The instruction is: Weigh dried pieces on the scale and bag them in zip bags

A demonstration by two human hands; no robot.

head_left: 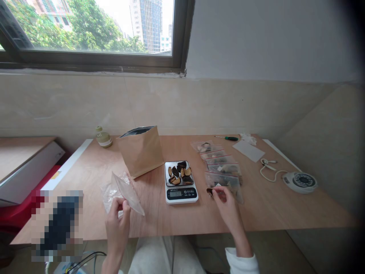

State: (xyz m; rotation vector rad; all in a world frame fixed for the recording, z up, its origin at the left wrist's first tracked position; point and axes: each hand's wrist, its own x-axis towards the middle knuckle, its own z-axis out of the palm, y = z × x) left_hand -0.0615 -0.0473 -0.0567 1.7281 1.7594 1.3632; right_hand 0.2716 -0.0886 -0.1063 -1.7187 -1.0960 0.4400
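My left hand (118, 213) is closed on the edge of a clear plastic bag (129, 194), which stands tilted above more crumpled clear plastic (108, 194). Between the thumb and fingers of my right hand (226, 199) is a small dark dried slice (210, 190), just in front of the nearest zip bag. Midway between my hands stands a white digital kitchen scale (168, 198). Several dark-skinned, tan dried slices (176, 180) lie loose on its platform; the display digits are too small to read. A row of filled, red-edged zip bags (224, 178) lies to its right.
Behind the scale a brown kraft pouch (142, 152) stands upright with its top open. A small greenish bottle (103, 137), a green-handled screwdriver (230, 138), white paper (248, 150) and a white round corded device (300, 182) sit around the wooden table. A blurred-out dark object (60, 222) is at front left.
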